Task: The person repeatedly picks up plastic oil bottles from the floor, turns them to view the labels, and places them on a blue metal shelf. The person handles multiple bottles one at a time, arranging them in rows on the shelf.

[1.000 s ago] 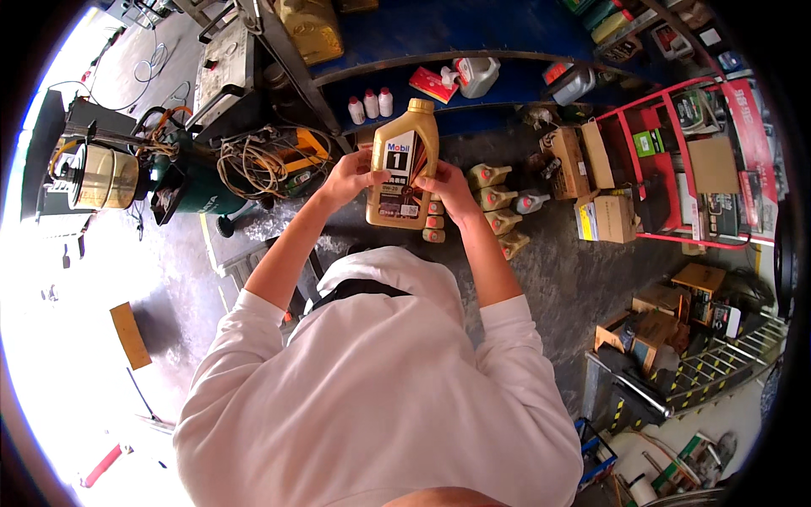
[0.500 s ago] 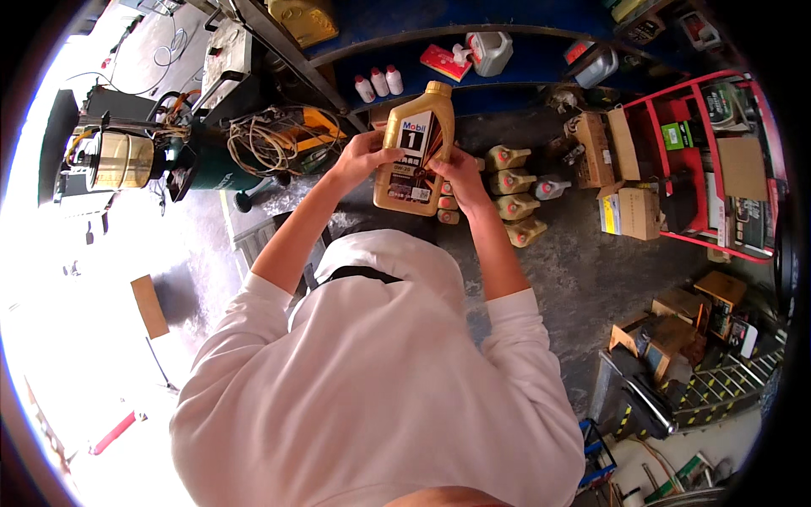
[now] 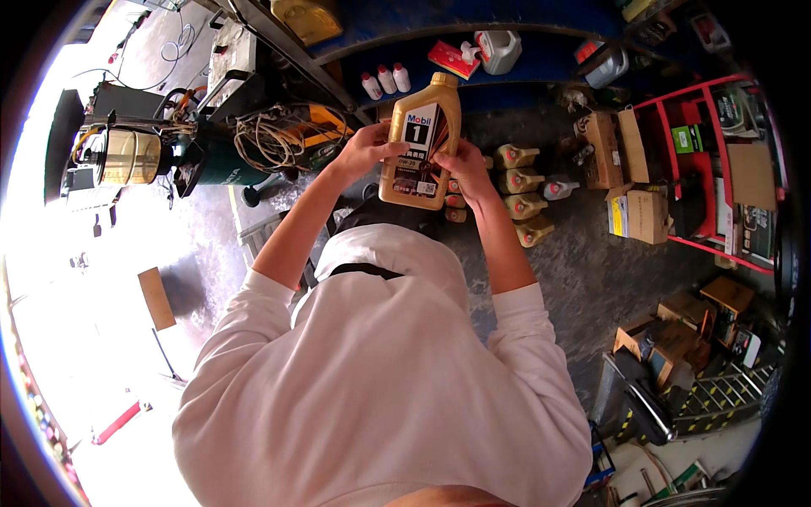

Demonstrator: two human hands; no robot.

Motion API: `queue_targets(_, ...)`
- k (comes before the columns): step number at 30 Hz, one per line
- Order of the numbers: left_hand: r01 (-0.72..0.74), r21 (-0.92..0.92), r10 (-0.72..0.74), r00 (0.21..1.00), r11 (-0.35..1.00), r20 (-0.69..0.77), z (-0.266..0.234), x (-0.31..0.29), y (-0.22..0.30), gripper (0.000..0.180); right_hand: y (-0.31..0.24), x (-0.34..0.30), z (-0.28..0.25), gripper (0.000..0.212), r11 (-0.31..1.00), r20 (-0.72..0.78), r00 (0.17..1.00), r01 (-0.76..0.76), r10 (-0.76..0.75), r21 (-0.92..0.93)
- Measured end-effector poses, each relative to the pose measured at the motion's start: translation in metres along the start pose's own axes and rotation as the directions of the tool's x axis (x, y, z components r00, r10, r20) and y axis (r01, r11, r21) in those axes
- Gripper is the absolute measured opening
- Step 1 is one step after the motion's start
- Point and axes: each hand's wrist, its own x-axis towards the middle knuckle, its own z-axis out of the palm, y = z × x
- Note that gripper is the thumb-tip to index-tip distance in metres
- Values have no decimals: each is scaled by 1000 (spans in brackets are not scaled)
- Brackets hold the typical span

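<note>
Well, a big gold bottle is held up in front of the blue shelf, and its capped end points toward that shelf. The left hand grips the left edge, with its thumb lying over the front. The right hand grips the right edge, and its thumb lies on the front too. So both are clasped on the bottle, one at each side, apart from each other. Most of the other fingers are tucked behind, so I cannot tell just how they sit. The label has white, black and dark red on it and faces the person, whose white top fills the space farther from the shelf.

On the lower part of the shelf are three little white bottles with red caps, a red packet and a pale grey jug. A gold can sits higher up, at the shelf's left end. On the floor just in front of the shelf are some gold jugs, with a grey bottle beside them. A cardboard box is near the shelf too, a bit to the right. To the left of the shelf are looped hoses, a dark green tank and a see-through tub with yellowish sides
</note>
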Motion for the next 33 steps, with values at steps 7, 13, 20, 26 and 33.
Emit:
queue_targets(7,6,-56,-7,1000,998,-28,-22,9,19,65,-16,30,14,47,1000,23,999,-23,23,-19)
queue_targets(13,-59,-109,56,998,992,-32,-60,40,13,68,-24,70,29,50,999,-32,999,-4,2,-37)
queue_targets(20,-183,-120,171,980,976,-102,-110,67,20,60,-42,124,55,59,991,1,1000,-22,22,-129)
queue_targets(26,-226,-50,222,972,973,-73,-150,87,21,62,-38,171,65,45,988,52,997,61,-54,-144)
queue_targets(33,-312,-457,175,932,833,-318,-173,117,-1,71,-64,228,80,45,957,2,989,147,-151,-251)
